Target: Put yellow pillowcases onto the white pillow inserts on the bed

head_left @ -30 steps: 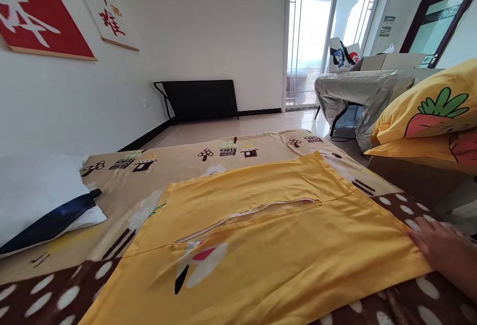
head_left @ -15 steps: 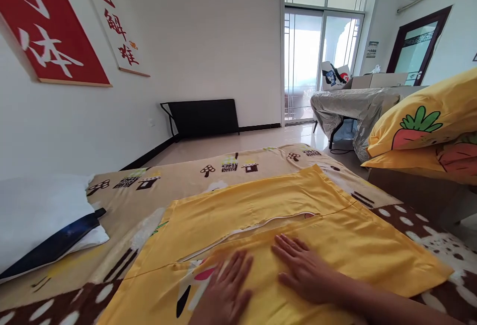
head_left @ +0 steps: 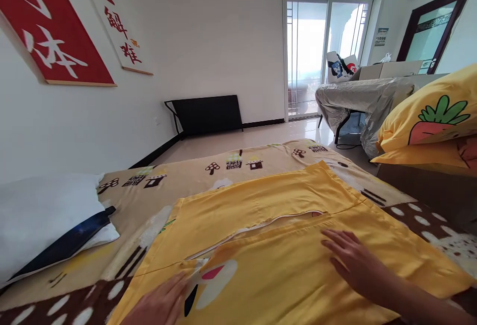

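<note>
A yellow pillowcase lies spread flat on a patterned blanket, its long zipper open across the middle. Through the left part of the opening, a print with a pink and black pattern shows. My left hand rests on the cloth below the zipper's left end, fingers stretched and close together. To the right, my right hand lies flat on the pillowcase below the zipper's right end, fingers extended. Neither hand grips anything.
A white pillow with a dark blue band lies at the left. Yellow carrot-print cushions are piled at the right. Beyond the bed, a folded black frame leans against the wall and a plastic-covered table stands near the glass door.
My hands have slid apart over the pillowcase, the left one leftward and the right one rightward. More of the print in the middle is uncovered. The camera view has shifted slightly.
</note>
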The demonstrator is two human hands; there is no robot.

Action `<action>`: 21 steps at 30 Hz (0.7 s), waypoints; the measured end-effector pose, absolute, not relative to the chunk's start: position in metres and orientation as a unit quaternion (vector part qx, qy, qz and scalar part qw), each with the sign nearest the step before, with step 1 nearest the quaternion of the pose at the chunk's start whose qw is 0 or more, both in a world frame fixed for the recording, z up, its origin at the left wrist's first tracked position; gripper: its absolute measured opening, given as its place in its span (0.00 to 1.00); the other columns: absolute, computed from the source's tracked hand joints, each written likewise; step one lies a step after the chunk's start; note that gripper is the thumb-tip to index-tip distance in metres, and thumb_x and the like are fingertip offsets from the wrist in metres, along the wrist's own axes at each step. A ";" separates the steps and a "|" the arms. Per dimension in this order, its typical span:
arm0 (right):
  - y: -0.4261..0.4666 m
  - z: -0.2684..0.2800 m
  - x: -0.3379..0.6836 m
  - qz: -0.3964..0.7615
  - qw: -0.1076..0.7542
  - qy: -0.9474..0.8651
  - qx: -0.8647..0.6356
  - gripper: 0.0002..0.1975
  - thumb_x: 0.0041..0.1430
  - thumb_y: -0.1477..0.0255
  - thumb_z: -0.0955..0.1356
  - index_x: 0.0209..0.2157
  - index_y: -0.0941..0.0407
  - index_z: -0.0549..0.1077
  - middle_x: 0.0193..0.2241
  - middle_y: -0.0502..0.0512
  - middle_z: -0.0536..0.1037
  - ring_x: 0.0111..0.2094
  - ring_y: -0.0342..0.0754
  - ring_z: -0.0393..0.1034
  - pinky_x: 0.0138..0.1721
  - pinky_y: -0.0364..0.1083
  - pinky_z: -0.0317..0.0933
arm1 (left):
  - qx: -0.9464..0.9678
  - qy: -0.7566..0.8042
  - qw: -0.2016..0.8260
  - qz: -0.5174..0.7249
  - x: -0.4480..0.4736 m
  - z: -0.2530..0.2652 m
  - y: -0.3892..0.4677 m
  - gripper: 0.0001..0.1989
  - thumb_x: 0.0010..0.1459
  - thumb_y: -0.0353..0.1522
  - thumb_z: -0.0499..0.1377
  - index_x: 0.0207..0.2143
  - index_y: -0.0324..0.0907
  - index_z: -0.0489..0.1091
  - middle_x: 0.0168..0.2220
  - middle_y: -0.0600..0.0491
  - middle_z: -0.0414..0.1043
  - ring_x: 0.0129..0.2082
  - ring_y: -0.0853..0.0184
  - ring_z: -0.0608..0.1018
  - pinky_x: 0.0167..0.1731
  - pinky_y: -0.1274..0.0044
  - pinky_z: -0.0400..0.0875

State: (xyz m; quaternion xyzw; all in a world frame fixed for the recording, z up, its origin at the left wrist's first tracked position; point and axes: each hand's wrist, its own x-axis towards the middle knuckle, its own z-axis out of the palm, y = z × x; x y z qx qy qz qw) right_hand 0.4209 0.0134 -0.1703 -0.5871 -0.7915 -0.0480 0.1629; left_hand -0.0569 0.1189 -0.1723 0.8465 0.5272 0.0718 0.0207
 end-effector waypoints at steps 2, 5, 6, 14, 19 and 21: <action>0.022 -0.150 0.373 -0.007 0.171 -0.842 -0.511 0.15 0.59 0.78 0.60 0.44 0.54 0.71 0.49 0.57 0.74 0.50 0.50 0.67 0.51 0.50 0.58 | 0.855 0.510 0.052 0.074 -0.028 -0.149 0.144 0.22 0.60 0.42 0.45 0.50 0.52 0.73 0.55 0.56 0.69 0.55 0.61 0.72 0.54 0.69 0.68; 0.033 -0.137 0.319 -0.006 0.157 -0.886 -0.436 0.06 0.57 0.77 0.62 0.36 0.57 0.70 0.38 0.57 0.76 0.41 0.49 0.68 0.44 0.49 0.59 | 0.853 0.514 0.038 0.082 -0.006 -0.146 0.181 0.26 0.60 0.41 0.43 0.53 0.40 0.70 0.58 0.47 0.65 0.58 0.58 0.68 0.56 0.65 0.65; 0.036 -0.137 0.308 -0.010 0.152 -0.895 -0.419 0.04 0.58 0.76 0.63 0.34 0.58 0.69 0.37 0.57 0.75 0.39 0.49 0.67 0.43 0.48 0.59 | 0.844 0.527 0.029 0.092 -0.005 -0.152 0.190 0.28 0.61 0.41 0.42 0.54 0.37 0.68 0.58 0.45 0.64 0.59 0.58 0.66 0.57 0.64 0.63; 0.027 -0.181 0.303 0.004 0.157 -0.893 -0.421 0.09 0.58 0.65 0.66 0.31 0.56 0.66 0.33 0.51 0.73 0.33 0.46 0.64 0.35 0.45 0.56 | 0.814 0.554 0.056 0.167 -0.030 -0.193 0.200 0.31 0.61 0.47 0.40 0.57 0.42 0.65 0.61 0.48 0.61 0.62 0.61 0.63 0.59 0.65 0.59; 0.025 -0.206 0.307 -0.095 0.166 -0.923 -0.335 0.10 0.62 0.67 0.65 0.28 0.55 0.62 0.25 0.48 0.70 0.25 0.43 0.60 0.26 0.44 0.50 | 0.840 0.537 0.036 0.072 -0.024 -0.182 0.194 0.31 0.59 0.50 0.45 0.62 0.49 0.57 0.65 0.51 0.49 0.65 0.58 0.55 0.60 0.60 0.55; 0.025 -0.208 0.306 -0.091 0.167 -0.928 -0.321 0.11 0.63 0.67 0.64 0.28 0.55 0.61 0.23 0.46 0.69 0.24 0.42 0.59 0.25 0.44 0.50 | 0.835 0.546 0.037 0.059 -0.022 -0.181 0.195 0.32 0.59 0.51 0.45 0.62 0.49 0.56 0.66 0.52 0.49 0.65 0.58 0.55 0.60 0.60 0.54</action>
